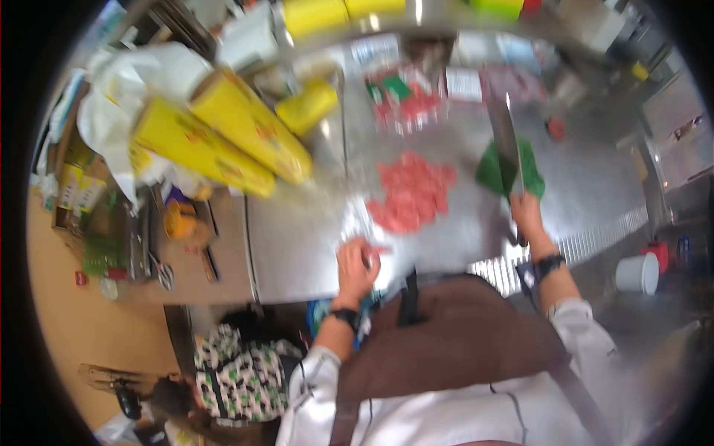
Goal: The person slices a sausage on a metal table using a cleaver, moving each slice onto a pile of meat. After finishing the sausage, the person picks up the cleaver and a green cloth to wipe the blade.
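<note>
My right hand (526,212) is wrapped round the handle of a large knife (504,130), whose broad blade points away from me over a green cloth (532,167) on the steel table. Close to the near edge, my left hand (357,266) has its fingers curled in, and a small pink piece of raw meat (381,251) shows at the fingertips; blur hides the exact grip. Beyond the left hand lies a loose pile of sliced raw meat (413,193). A small reddish lump (555,127) sits right of the blade.
Bagged meat (405,97) and other packs lie along the back of the steel table (297,245). Yellow rolls (253,126) stand at the left, near scissors (161,273) and an orange container (182,221). A white bucket (637,274) is at the right. A patterned backpack (242,375) is below left.
</note>
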Available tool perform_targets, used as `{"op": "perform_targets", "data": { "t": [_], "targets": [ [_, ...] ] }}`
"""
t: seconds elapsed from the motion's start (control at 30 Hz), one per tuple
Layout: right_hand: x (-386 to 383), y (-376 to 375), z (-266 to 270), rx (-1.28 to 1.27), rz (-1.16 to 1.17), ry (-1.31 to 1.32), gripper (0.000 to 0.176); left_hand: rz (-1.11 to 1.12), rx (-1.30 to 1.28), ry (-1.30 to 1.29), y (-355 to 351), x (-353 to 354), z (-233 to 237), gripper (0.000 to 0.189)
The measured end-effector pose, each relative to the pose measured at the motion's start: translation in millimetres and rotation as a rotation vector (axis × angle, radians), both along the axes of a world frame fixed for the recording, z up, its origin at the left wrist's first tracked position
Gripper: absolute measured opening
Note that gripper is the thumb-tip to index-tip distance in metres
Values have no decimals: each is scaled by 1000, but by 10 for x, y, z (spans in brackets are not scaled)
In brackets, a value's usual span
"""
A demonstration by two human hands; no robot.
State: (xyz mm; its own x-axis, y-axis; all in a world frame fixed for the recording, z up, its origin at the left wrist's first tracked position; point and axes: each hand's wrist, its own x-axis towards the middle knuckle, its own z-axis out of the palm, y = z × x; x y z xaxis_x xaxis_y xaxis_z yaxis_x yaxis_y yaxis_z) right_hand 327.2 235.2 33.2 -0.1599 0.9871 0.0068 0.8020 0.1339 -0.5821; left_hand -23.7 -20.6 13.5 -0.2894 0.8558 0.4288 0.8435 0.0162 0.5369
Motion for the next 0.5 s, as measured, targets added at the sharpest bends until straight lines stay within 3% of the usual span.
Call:
{"op": "perform_targets", "data": {
  "t": [0.03, 0.17, 0.27, 0.5],
  "targets": [
    [75, 48, -188, -32, -26, 47, 32, -8, -15, 10, 2, 2, 23, 41],
    [-101, -81, 54, -111, -39, 114, 30, -3, 44, 58, -25, 4, 80, 48],
    [-187, -97, 218, -247, -70, 143, 31, 26, 37, 117, -103, 51, 88, 45],
    [-80, -43, 119, -180, 38, 144, 28, 24, -26, 199, -100, 133, -23, 31]
  ]
}}
